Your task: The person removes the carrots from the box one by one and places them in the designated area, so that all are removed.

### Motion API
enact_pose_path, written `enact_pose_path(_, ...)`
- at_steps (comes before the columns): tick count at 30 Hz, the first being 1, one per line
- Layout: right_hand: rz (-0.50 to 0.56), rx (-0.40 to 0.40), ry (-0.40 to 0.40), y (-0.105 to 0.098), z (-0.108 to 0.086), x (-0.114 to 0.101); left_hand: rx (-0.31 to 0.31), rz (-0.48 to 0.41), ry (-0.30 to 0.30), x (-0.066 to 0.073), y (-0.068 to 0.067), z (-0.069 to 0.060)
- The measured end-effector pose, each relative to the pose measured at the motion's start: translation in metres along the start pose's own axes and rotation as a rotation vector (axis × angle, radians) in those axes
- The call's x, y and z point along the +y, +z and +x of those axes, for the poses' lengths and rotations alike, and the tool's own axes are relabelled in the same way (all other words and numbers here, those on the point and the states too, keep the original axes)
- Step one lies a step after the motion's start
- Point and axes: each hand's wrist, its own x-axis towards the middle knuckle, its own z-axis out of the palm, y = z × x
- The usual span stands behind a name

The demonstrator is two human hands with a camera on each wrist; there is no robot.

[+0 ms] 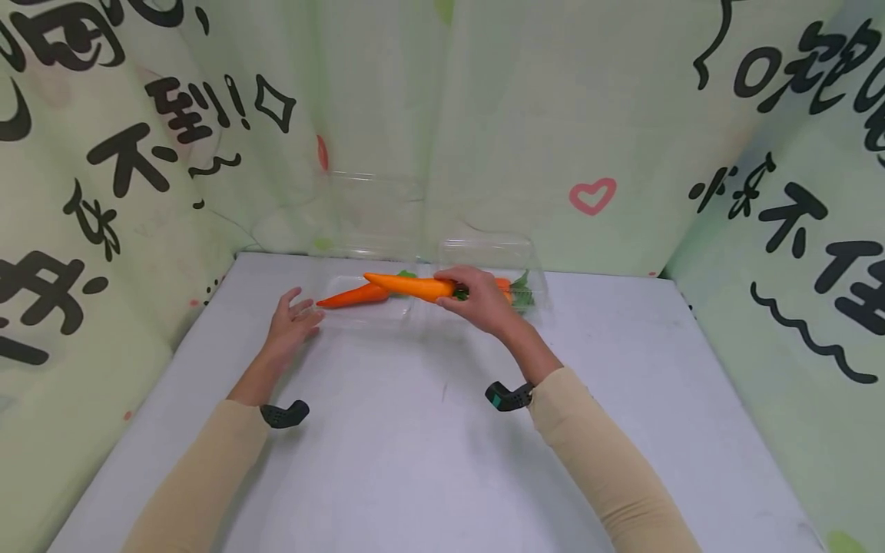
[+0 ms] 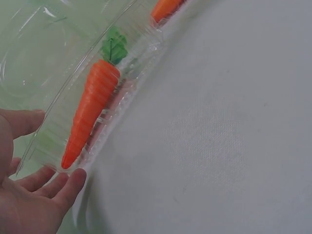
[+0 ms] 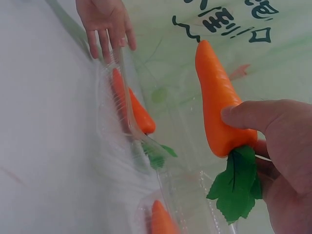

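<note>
My right hand [image 1: 480, 301] grips an orange toy carrot [image 1: 409, 286] around its thick end, above the clear plastic boxes. Its narrow tip points left, and green cloth leaves [image 3: 237, 180] hang below my fingers in the right wrist view. A second carrot [image 2: 93, 109] lies in the left clear box [image 1: 373, 316], its leaves toward the right. At that box's left end is my left hand [image 1: 292, 326], fingers spread and fingertips at the plastic wall. Partly hidden behind my right hand, another carrot [image 1: 505, 286] lies in the right clear box [image 1: 544, 298].
Both boxes have raised transparent lids, the left lid [image 1: 376, 215] taller against the curtain [image 1: 512, 115] behind the table. The white tabletop [image 1: 401, 430] stretches toward me. Lettered green cloth also hangs at both sides.
</note>
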Motion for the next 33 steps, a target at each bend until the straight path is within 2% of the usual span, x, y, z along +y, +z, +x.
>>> enact_pose_path(10, -0.021, 0.011, 0.024, -0.006, -0.003, 0.0, 0.006, 0.003, -0.016, 0.002, 0.001, 0.0)
enact_pose_path(20, -0.037, 0.03, 0.008, -0.011, -0.007, 0.003, 0.006, 0.019, -0.019, 0.006, -0.002, -0.004)
enact_pose_path(33, -0.027, 0.046, 0.014, -0.015, -0.017, 0.011, 0.001, 0.032, -0.031, 0.004, 0.0, 0.0)
